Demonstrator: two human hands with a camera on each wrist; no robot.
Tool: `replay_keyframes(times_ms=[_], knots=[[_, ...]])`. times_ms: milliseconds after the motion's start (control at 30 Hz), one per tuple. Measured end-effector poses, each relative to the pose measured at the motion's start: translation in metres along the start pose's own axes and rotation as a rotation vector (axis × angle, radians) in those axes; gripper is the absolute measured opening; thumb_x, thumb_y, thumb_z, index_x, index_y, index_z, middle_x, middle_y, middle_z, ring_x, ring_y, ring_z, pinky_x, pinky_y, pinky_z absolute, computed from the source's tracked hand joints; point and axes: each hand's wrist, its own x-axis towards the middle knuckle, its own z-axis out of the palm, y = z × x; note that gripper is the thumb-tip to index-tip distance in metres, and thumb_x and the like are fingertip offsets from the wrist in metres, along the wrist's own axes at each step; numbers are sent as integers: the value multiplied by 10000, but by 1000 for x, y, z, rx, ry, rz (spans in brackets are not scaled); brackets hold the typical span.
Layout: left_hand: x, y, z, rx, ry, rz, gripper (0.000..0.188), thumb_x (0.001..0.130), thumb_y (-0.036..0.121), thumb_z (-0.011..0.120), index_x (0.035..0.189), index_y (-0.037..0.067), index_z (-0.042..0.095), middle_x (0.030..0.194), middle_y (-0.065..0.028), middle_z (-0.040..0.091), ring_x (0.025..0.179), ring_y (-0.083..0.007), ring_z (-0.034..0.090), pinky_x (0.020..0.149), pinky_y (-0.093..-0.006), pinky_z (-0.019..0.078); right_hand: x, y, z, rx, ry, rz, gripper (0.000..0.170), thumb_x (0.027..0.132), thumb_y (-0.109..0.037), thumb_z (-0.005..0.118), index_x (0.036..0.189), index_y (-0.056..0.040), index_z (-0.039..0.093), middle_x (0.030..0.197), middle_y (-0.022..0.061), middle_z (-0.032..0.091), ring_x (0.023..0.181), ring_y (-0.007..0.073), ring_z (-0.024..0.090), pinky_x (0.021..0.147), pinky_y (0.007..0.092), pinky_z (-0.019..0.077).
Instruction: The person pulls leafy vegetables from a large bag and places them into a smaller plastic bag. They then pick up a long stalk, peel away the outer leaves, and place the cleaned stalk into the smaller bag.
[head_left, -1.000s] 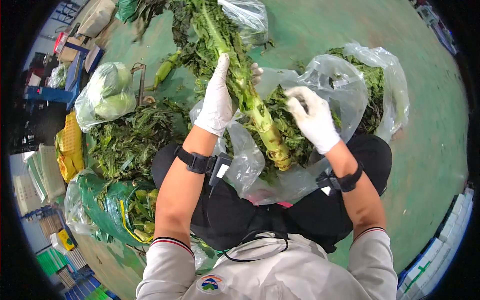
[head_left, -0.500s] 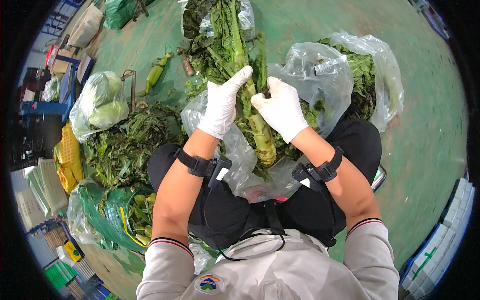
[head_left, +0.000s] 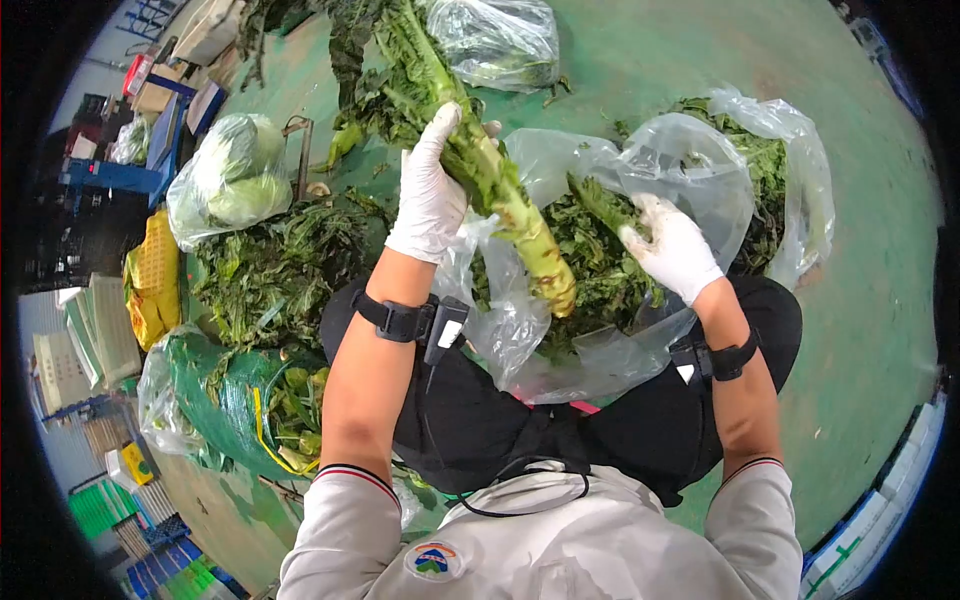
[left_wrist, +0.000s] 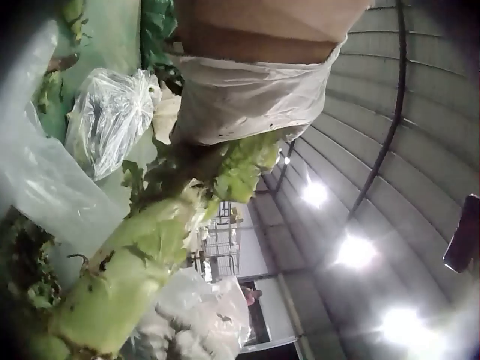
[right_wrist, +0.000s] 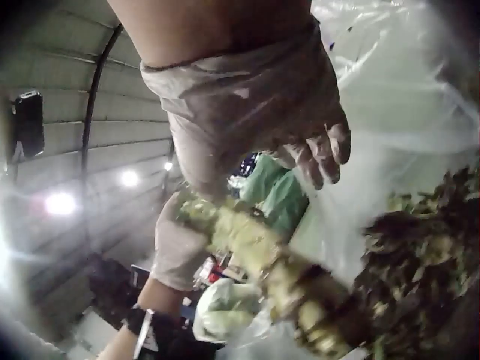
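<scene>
Left hand [head_left: 432,200], gloved, clamped on a thick leafy stem [head_left: 530,240]: thumb on the near side, fingers round the back. Right hand [head_left: 675,245], gloved too, fingers bent, apart from the stem in head view; a loose leaf [head_left: 600,205] meets its fingertips, can't tell if pinched or just touched.

Stem is held in the air, tilted, leafy end forward and to the left, scarred butt end low over the leaves [head_left: 590,265] in an open plastic bag [head_left: 510,335]. Bag is in front of the person's lap.

Handling, my judgement: stem fairly heavy for its width, stiff, probably crisp enough to snap if bent hard. Peeled-looking part likely damp, a bit slippery in gloves. Leaves soft, floppy, tear easily, so poor to lift by. Best hold is round the firm upper stem just below the leaf cluster, where the left hand already is; bare butt end works as a second spot.

Further out: second bag with leaves [head_left: 805,200] to the right, dark leaf pile [head_left: 290,270] to the left, bagged pale round vegetables [head_left: 240,185] behind it, green sack [head_left: 225,405] nearer the body.
</scene>
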Motion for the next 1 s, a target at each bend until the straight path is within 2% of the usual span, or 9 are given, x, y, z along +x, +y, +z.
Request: replay_keyframes(times_ms=[167, 400, 433, 567, 667, 800, 867, 900, 1000], knots=[[-7, -10, 22, -50, -89, 72, 290, 833, 224, 639, 1070, 75, 564, 1015, -69, 600, 983, -226, 560, 915, -381, 428, -3, -49, 35, 247, -146, -73, 969, 736, -390, 719, 1418, 45, 185, 1365, 310, 359, 1223, 409, 429, 1039, 376, 341], [-8, -19, 19, 36, -137, 122, 350, 835, 137, 633, 1145, 23, 517, 1011, -39, 561, 929, -162, 560, 878, -341, 441, 7, -33, 53, 533, 147, 91, 583, 789, -295, 685, 1224, 14, 449, 951, 220, 634, 893, 343, 627, 804, 376, 480], [-6, -22, 16, 114, -127, 173, 520, 849, 65, 586, 1328, -30, 409, 1145, -112, 561, 1030, -182, 544, 927, -325, 421, 8, -33, 55, 664, 143, 87, 503, 843, -338, 643, 1165, 22, 502, 922, 200, 642, 829, 298, 628, 754, 359, 479], [-13, -20, 3, 1205, -75, 769, 598, 774, 2, 605, 1325, -35, 378, 1204, -196, 488, 1036, -277, 538, 920, -338, 425, 3, -23, 48, 831, 179, 69, 409, 938, -354, 503, 1085, 25, 556, 805, 192, 639, 673, 313, 579, 676, 370, 466], [-23, -17, 13, 1587, -35, 1395, 681, 703, 26, 618, 1352, 80, 416, 1338, -172, 386, 1253, -360, 353, 1027, -531, 285, 4, -14, 33, 483, 153, 162, 405, 959, -342, 459, 947, 42, 585, 738, 236, 599, 675, 391, 553, 656, 385, 453], [-23, -4, 37, 2124, -420, 1442, 720, 730, 160, 596, 1398, 307, 370, 1458, -70, 308, 1378, -320, 219, 1030, -693, 107, -1, -29, 28, 580, 270, 1, 414, 970, -322, 427, 824, 40, 565, 726, 261, 563, 698, 446, 526, 625, 432, 423], [-15, 15, 69, 2425, -601, 1543, 631, 756, 144, 561, 1361, 259, 426, 1434, -46, 359, 1367, -257, 271, 1049, -659, 144, 2, -21, 33, 554, 235, -21, 371, 965, -290, 427, 833, 30, 560, 738, 257, 566, 699, 444, 525, 631, 433, 428], [-5, 19, 73, 2332, -805, 1478, 531, 764, 126, 539, 1290, 174, 486, 1224, -62, 545, 1277, -208, 406, 1062, -594, 204, 0, -23, 24, 489, 234, -37, 359, 963, -281, 427, 834, 28, 558, 743, 256, 568, 703, 444, 526, 635, 431, 431], [10, 30, 69, 2530, -1003, 1160, 440, 603, 115, 643, 1026, 76, 529, 800, -55, 533, 883, -250, 559, 944, -447, 397, 6, -10, 12, 514, 176, -60, 334, 951, -266, 438, 826, 20, 558, 755, 233, 587, 722, 414, 558, 643, 424, 444]])
